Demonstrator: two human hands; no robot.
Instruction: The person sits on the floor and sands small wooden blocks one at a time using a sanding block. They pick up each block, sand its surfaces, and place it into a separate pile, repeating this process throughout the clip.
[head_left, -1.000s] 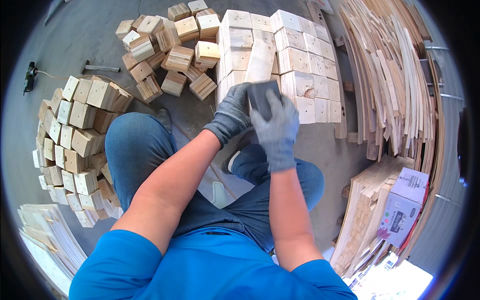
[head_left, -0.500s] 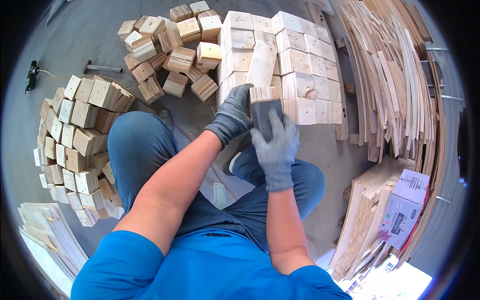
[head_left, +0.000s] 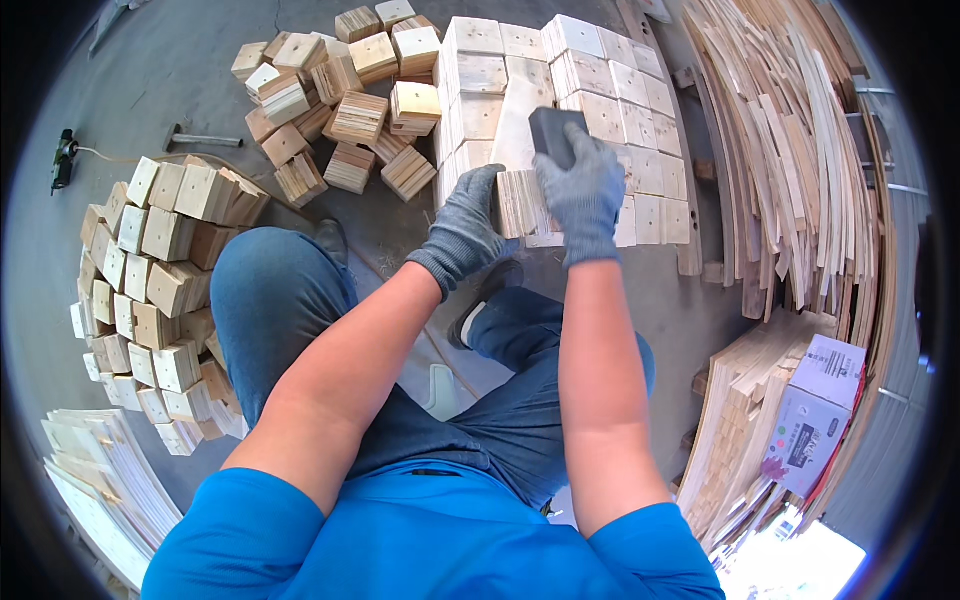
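A pale layered-wood block (head_left: 522,204) lies near the front of stacked wood blocks (head_left: 478,115), its striped end toward me. My left hand (head_left: 465,225), in a grey knit glove, grips this block's left side near the end; some fingers are hidden. My right hand (head_left: 588,190), gloved too, is closed over a dark grey sanding block (head_left: 552,136). That dark block is tilted over the wood's right side, above the stack. Whether it touches the wood I cannot tell.
Loose wood blocks (head_left: 358,118) are heaped beyond my left hand. More blocks (head_left: 150,290) are piled left of my knee. Long wood strips (head_left: 790,190) lie along the right, with a carton (head_left: 815,415) nearer. A hammer-like tool (head_left: 205,139) and a green-black power tool (head_left: 64,160) lie far left.
My right hand has moved forward and right with the sanding block, away from the wood block's near end. That striped end now shows more fully. My left hand has stayed nearly in place.
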